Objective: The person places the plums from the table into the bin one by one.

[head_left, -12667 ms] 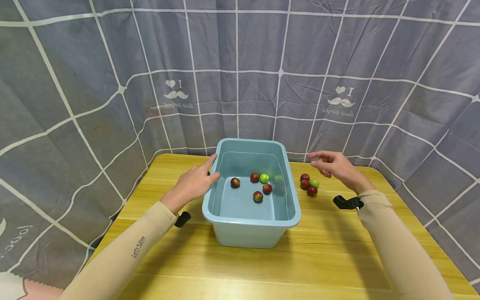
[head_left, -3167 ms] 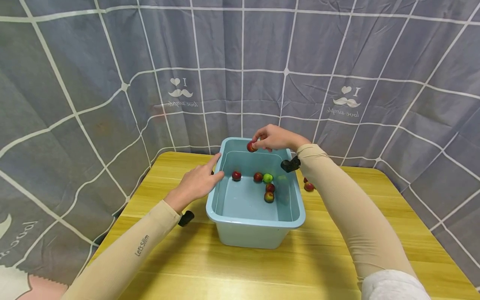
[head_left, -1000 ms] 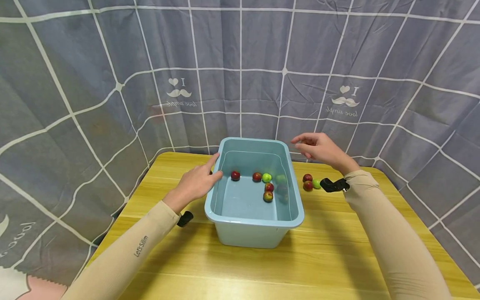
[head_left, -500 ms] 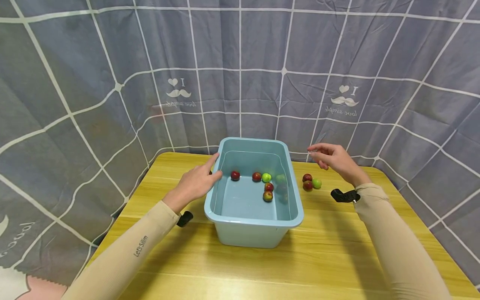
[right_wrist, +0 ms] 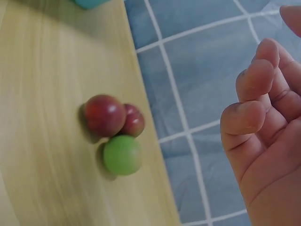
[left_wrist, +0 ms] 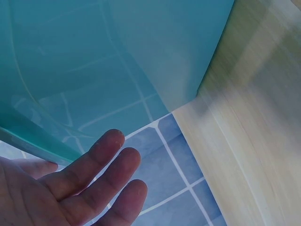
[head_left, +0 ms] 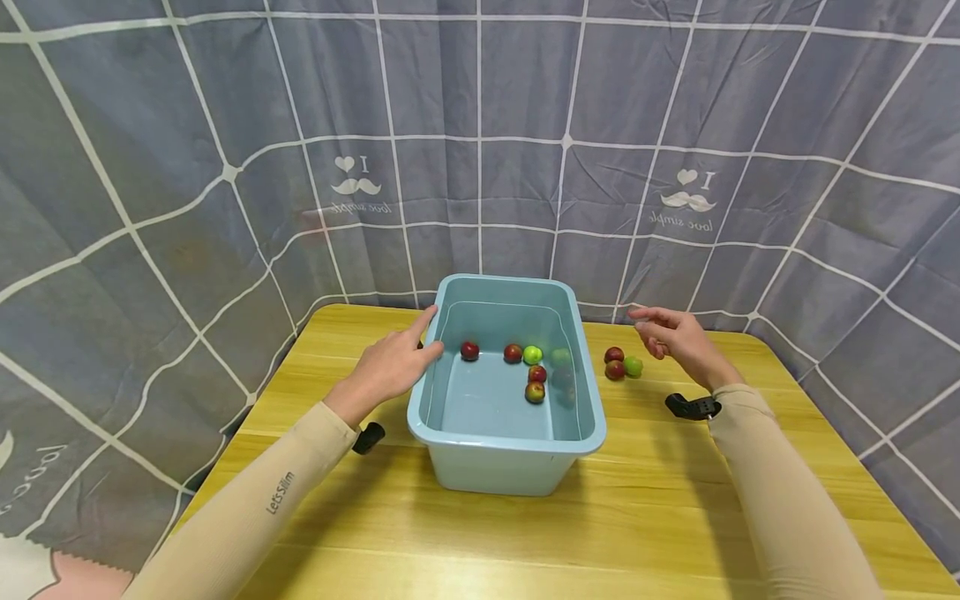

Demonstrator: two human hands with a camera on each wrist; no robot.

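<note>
My left hand [head_left: 390, 367] is at the left rim of a light-blue plastic tub [head_left: 498, 446], its index finger extended along the edge and thumb over the rim. In the left wrist view, the fingers [left_wrist: 115, 176] lie loosely beside the tub's wall [left_wrist: 141, 52]. My right hand [head_left: 682, 342] hovers above the table, right of the tub, with fingers loosely bent and holding nothing. Below and left of it, two red plums [head_left: 615, 369] and a green plum-like fruit [head_left: 633, 367] sit clustered together. Inside the tub lie several red plums [head_left: 535, 392] and one bright green fruit [head_left: 532, 355].
Everything stands on a wooden table [head_left: 487, 550]. A grey curtain [head_left: 517, 183] with white grid lines hangs behind the table and along its sides. A black strap device [head_left: 693, 407] is on my right wrist, another [head_left: 368, 437] on my left.
Earlier my right hand held a red plum above the tub; now it is without it and has swung right and lowered toward the table fruit. My left hand has stayed at the rim.
</note>
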